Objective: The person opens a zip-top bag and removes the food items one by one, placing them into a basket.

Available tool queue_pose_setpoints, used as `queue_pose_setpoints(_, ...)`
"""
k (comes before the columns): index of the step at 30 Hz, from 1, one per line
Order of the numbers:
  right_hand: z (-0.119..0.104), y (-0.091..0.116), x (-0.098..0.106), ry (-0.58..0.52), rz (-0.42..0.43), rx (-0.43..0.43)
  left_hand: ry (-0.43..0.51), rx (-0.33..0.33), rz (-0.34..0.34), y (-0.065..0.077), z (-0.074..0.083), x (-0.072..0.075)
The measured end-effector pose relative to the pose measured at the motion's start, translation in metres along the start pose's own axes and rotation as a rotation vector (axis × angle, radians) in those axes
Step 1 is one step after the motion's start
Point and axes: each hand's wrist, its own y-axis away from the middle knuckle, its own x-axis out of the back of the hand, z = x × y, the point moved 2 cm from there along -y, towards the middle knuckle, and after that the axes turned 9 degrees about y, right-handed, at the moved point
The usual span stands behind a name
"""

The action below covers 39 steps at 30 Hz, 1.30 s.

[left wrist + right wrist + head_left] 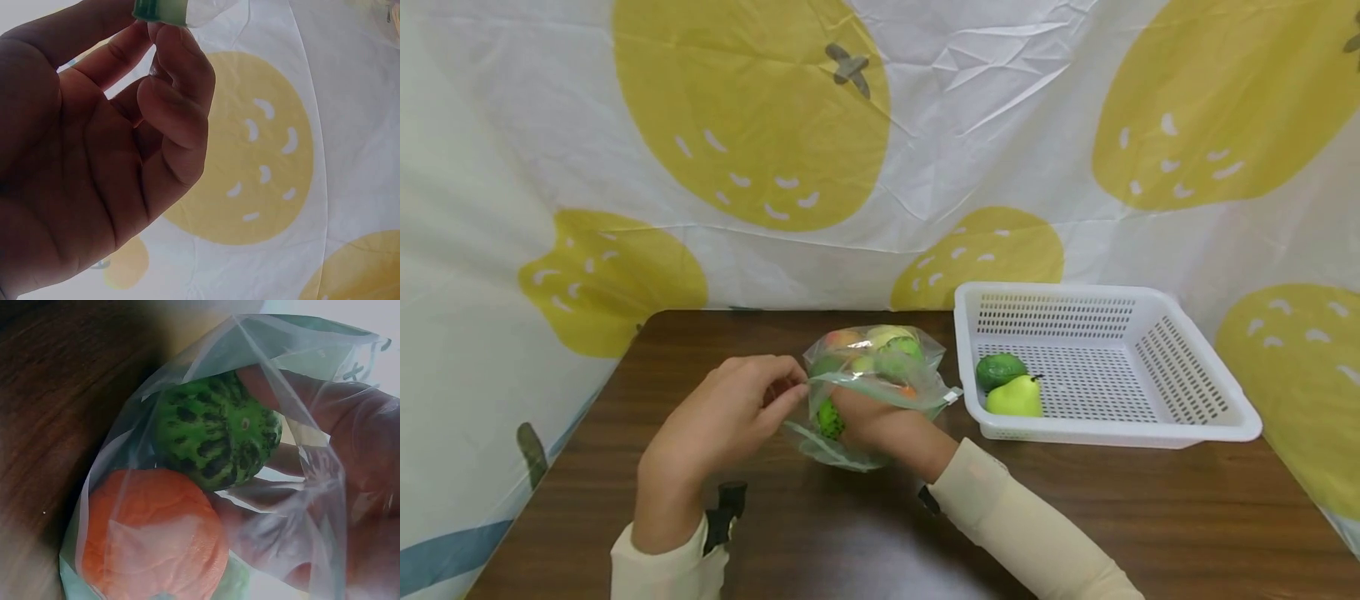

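A clear zip bag with a pale green rim lies on the table with several fruits inside. My left hand pinches the bag's rim between thumb and fingers; in the left wrist view a green strip shows at the fingertips. Reaching through the opening, my right hand is inside the bag. There it grips a round green fruit with dark blotches, thumb on one side and fingers on the other. Beside that fruit sits an orange, behind the clear plastic. Some fingers are blurred by the film.
To the right stands a white perforated basket holding a dark green avocado-like fruit and a yellow-green pear. Both sit at its left end. The brown wooden table meets a lemon-print cloth at the back.
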Motion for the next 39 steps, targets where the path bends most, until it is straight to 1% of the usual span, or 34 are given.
queue_pose_setpoints(5, -0.001, -0.001, -0.002, 0.032, 0.027, 0.025, -0.004, 0.003, -0.004, 0.001, -0.001, 0.0)
queue_pose_setpoints(8, -0.002, 0.0, -0.004, 0.04, 0.025, 0.039, -0.006, 0.005, -0.007, 0.001, -0.001, 0.0)
queue_pose_setpoints(13, -0.004, 0.004, -0.005, 0.034, 0.02, 0.046, -0.003, 0.006, -0.009, 0.001, -0.001, 0.0)
queue_pose_setpoints(20, -0.002, 0.009, -0.001, 0.012, 0.05, 0.054, -0.007, 0.009, -0.007, 0.001, 0.0, 0.002)
queue_pose_setpoints(26, -0.001, 0.017, 0.005, -0.012, 0.04, 0.041, -0.005, 0.007, -0.004, 0.0, 0.0, 0.003)
queue_pose_setpoints(29, 0.0, 0.023, 0.007, 0.007, 0.043, 0.017, -0.002, 0.004, -0.003, 0.0, 0.0, 0.003)
queue_pose_setpoints(32, 0.0, 0.029, 0.01, 0.044, 0.075, 0.015, -0.001, 0.003, -0.003, 0.001, 0.0, 0.003)
queue_pose_setpoints(36, 0.0, 0.038, 0.014, 0.077, 0.155, 0.058, -0.005, -0.005, 0.002, 0.001, 0.0, 0.003)
queue_pose_setpoints(39, 0.0, 0.045, 0.017, 0.103, 0.193, 0.097, -0.012, -0.013, 0.007, 0.0, -0.001, 0.003)
